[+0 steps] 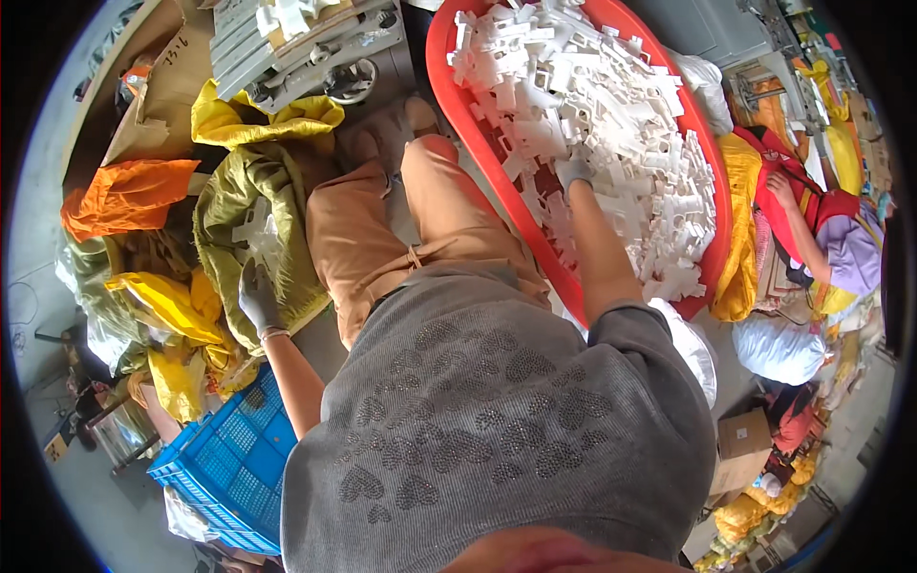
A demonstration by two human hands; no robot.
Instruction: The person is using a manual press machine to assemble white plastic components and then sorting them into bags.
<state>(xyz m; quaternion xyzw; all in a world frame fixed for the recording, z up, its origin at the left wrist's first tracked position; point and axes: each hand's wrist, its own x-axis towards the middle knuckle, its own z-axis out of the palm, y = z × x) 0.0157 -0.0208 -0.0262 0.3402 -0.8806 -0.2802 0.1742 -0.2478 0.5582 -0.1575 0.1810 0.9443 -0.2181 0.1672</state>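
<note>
My right hand (575, 172), in a grey glove, reaches into a large red oval tub (449, 81) at the upper right. Its fingers touch the heap of white plastic parts (611, 105), and whether they grip one is hidden. My left hand (256, 294), gloved in grey too, hangs by the rim of an olive-green woven sack (218, 205) on the left. The fingers of that hand point away from me, stretched out, with nothing seen in them. Several pale plastic pieces (260, 229) show inside the sack's mouth.
A blue plastic crate (229, 458) stands behind my left arm. Yellow sacks (177, 306) and an orange one (129, 196) lie at the left. Grey metal machinery (306, 57) is at the top. To the right, a co-worker (850, 253) handles a red bag (788, 191).
</note>
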